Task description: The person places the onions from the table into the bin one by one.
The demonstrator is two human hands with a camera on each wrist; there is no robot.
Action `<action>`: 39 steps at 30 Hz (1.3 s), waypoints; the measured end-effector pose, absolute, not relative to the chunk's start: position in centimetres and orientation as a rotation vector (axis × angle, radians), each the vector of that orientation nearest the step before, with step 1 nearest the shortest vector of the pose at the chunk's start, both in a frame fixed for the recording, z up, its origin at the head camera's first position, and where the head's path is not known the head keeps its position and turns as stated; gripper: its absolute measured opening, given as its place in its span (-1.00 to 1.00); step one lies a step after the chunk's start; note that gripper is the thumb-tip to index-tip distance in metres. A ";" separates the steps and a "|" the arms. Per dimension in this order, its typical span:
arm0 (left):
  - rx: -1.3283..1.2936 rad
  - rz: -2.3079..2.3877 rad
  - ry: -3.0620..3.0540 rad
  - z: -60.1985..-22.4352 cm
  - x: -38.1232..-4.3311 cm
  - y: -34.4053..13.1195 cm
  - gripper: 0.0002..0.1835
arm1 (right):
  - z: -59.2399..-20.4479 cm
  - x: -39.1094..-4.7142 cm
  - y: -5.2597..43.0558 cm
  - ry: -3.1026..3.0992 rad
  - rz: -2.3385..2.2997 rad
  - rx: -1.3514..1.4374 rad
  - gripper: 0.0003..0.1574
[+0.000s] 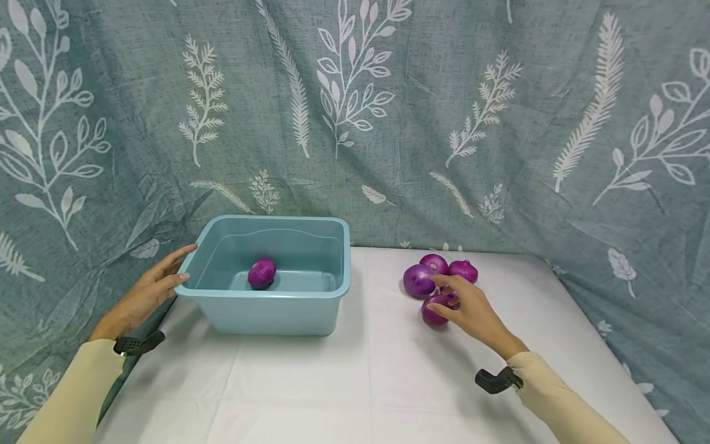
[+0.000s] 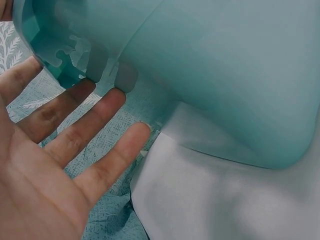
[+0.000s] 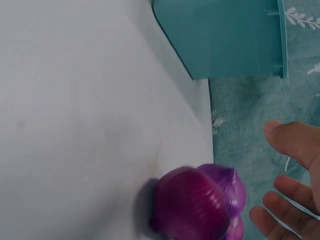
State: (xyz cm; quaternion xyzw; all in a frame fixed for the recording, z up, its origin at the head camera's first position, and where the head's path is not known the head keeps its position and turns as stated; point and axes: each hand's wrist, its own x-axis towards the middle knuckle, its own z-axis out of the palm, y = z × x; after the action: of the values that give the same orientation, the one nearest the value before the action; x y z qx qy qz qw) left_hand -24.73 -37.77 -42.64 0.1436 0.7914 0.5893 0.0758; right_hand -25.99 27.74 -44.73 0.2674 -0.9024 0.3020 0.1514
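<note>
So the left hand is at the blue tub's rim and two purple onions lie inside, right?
Not two: the head view shows just one purple onion inside the blue tub. The left hand is at its rim.

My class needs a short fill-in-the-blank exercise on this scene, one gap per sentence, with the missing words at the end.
The number of onions visible in the bin is ____.
Between the left hand and the right hand, the one nearer the bin is the ____.
The cloth under the bin is coloured ____.
Missing words: one; left; white.
</note>
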 end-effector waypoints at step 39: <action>0.417 1.808 2.343 -42.8 -24.6 -37.7 -0.29 | -49.9 -26.4 29.7 -2.685 0.723 0.484 -0.21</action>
State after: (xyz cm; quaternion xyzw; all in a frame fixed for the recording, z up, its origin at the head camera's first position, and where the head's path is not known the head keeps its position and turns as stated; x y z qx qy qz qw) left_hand -24.58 -37.67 -42.76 0.1392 0.7816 0.6032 0.0764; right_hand -26.36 29.70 -49.85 0.1694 -0.9393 0.2528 0.1587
